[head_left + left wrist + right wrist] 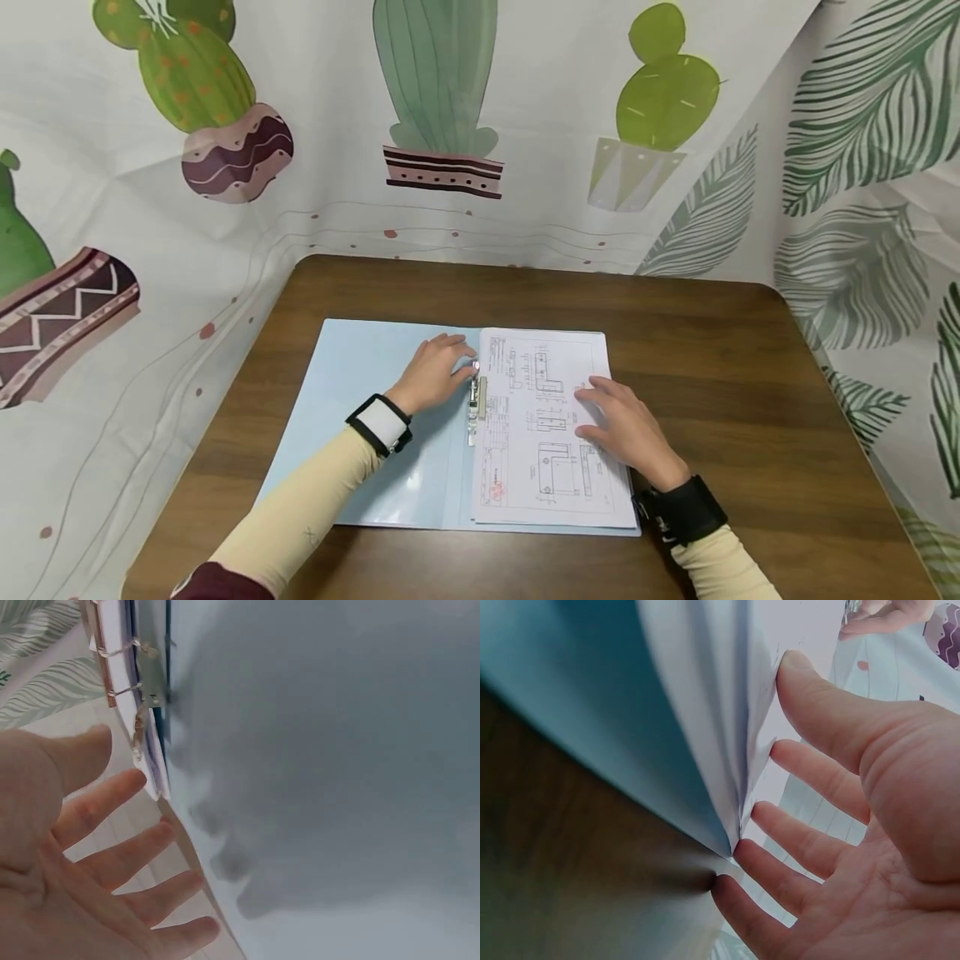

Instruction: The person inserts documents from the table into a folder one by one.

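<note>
A light-blue folder lies open on the brown table. A stack of white sheets with technical drawings sits on its right half, held by a metal clip at the spine. My left hand rests on the folder's left cover, its fingertips at the upper end of the clip. In the left wrist view the left hand shows straight, spread fingers beside the clip. My right hand lies flat on the sheets. In the right wrist view the right hand's fingertips touch the sheets' edges.
A curtain printed with cacti hangs behind the table, and a leaf-printed curtain closes the right side. Bare wood shows around the folder, widest to the right. The table's rounded back corners meet the curtains.
</note>
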Demonstrator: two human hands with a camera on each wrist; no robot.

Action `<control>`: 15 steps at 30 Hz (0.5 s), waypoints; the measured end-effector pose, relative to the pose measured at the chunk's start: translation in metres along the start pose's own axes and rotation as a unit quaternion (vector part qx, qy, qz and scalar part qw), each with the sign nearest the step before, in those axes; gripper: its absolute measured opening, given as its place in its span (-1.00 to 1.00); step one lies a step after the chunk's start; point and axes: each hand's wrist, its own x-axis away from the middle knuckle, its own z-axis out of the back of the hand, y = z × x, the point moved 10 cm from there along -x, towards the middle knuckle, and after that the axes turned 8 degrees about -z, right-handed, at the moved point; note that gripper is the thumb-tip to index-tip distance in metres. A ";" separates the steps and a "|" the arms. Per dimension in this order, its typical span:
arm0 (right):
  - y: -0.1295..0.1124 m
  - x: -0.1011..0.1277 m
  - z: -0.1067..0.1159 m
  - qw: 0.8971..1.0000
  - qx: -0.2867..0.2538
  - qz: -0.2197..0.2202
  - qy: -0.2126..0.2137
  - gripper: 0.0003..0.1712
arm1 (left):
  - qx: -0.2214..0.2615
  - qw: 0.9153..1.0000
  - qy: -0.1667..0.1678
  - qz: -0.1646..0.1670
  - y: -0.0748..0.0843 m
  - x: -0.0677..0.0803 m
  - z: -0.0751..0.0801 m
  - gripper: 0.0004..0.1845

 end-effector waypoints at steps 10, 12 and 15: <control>0.000 0.001 0.001 1.000 -0.003 -0.004 0.001 -0.34 | -0.007 0.999 0.041 -0.002 -0.004 -0.013 -0.002 -0.93; 0.000 0.000 0.000 1.000 -0.003 -0.006 -0.001 -0.34 | -0.004 0.999 0.044 -0.004 -0.004 -0.014 -0.002 -0.93; 0.001 0.000 0.000 1.000 -0.004 -0.009 -0.002 -0.34 | -0.001 0.999 0.044 -0.005 -0.006 -0.014 -0.003 -0.93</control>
